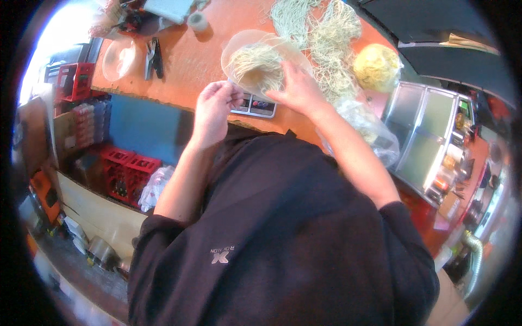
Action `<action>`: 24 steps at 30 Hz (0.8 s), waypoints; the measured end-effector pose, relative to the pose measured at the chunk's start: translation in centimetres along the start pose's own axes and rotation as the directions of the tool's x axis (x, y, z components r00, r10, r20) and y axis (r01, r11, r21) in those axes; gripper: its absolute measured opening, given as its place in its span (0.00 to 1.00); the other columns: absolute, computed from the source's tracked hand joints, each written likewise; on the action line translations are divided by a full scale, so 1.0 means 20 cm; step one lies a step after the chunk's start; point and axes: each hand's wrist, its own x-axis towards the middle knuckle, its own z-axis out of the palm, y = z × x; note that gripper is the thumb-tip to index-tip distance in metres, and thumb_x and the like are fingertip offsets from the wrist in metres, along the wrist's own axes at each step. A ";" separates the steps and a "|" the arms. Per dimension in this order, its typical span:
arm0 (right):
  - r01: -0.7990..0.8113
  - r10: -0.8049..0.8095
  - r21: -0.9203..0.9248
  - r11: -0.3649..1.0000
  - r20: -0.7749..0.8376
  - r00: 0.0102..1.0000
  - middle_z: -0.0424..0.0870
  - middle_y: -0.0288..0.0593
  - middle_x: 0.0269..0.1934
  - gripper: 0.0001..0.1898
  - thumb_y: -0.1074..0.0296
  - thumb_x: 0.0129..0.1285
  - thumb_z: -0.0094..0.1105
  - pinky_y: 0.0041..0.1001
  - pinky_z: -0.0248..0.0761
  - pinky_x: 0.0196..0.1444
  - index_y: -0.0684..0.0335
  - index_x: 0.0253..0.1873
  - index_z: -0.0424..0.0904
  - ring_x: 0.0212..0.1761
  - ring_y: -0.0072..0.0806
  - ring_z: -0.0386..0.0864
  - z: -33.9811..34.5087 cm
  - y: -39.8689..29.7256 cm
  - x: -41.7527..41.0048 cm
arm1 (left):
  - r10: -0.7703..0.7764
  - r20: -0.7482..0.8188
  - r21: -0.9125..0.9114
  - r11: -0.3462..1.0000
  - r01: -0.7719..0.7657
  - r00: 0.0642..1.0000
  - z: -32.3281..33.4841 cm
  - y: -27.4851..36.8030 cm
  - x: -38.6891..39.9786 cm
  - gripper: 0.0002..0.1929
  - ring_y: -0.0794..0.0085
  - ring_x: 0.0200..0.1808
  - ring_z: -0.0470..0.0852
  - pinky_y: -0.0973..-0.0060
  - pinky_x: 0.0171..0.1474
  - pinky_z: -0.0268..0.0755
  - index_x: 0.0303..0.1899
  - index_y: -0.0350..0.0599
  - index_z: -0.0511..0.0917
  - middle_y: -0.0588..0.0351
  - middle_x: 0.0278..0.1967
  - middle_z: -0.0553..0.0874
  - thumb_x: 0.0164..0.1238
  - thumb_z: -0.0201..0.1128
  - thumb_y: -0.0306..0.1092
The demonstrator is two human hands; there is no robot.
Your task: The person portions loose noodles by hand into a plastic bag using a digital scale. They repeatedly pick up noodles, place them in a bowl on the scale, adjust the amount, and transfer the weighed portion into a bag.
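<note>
A round translucent plate or shallow bowl [299,59] rests on a kitchen scale [263,108] with buttons along its front. Thin pale noodles [255,61] lie in it as a loose coil. My right hand [301,87] reaches over its right side, thumb and fingers spread at the noodles' edge; whether they touch is hard to tell. At the scale's left front corner is my left hand [218,106], its fingers curled inward. Whatever may be inside those fingers is hidden.
Piles of loose noodles [332,53] cover the orange tabletop [183,61] behind and right. Nearby are a bag of yellow noodles [377,67] and a clear plastic bag [367,126]. A clear lid [119,60], black-handled tool [154,59] and tape roll [198,22] sit left.
</note>
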 end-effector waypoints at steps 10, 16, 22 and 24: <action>0.059 -0.057 0.040 0.997 -0.032 0.998 0.84 0.57 0.50 0.23 0.64 0.55 0.71 0.43 0.77 0.55 0.65 0.56 0.82 0.52 0.53 0.83 0.10 0.02 0.18 | -0.043 0.287 0.590 0.795 -0.142 0.957 0.14 -0.20 0.07 0.15 0.69 0.50 0.86 0.71 0.56 0.79 0.52 0.33 0.81 0.49 0.46 0.88 0.78 0.62 0.38; -0.451 0.252 0.492 0.745 0.417 0.873 0.89 0.36 0.35 0.10 0.68 0.66 0.68 0.22 0.75 0.38 0.68 0.46 0.88 0.35 0.16 0.83 -0.26 -0.08 0.21 | -0.316 0.499 -0.285 0.819 0.498 0.807 0.21 -0.13 0.15 0.38 0.56 0.58 0.85 0.62 0.63 0.77 0.64 0.35 0.72 0.43 0.56 0.85 0.74 0.58 0.66; -0.476 0.291 0.796 0.374 0.387 0.875 0.89 0.39 0.45 0.13 0.68 0.70 0.67 0.23 0.78 0.45 0.70 0.52 0.87 0.43 0.17 0.83 -0.25 -0.18 -0.02 | -0.088 0.399 -0.694 0.622 0.363 0.913 0.38 -0.18 0.34 0.27 0.57 0.49 0.86 0.49 0.61 0.78 0.57 0.45 0.77 0.50 0.47 0.86 0.73 0.63 0.60; -0.419 0.404 0.787 0.453 0.238 0.883 0.88 0.39 0.43 0.11 0.68 0.73 0.64 0.24 0.78 0.41 0.67 0.53 0.85 0.44 0.17 0.82 -0.22 -0.19 -0.09 | 0.017 0.277 -0.686 0.704 0.186 0.961 0.39 -0.20 0.43 0.13 0.65 0.36 0.83 0.52 0.56 0.80 0.44 0.46 0.77 0.59 0.33 0.82 0.75 0.65 0.46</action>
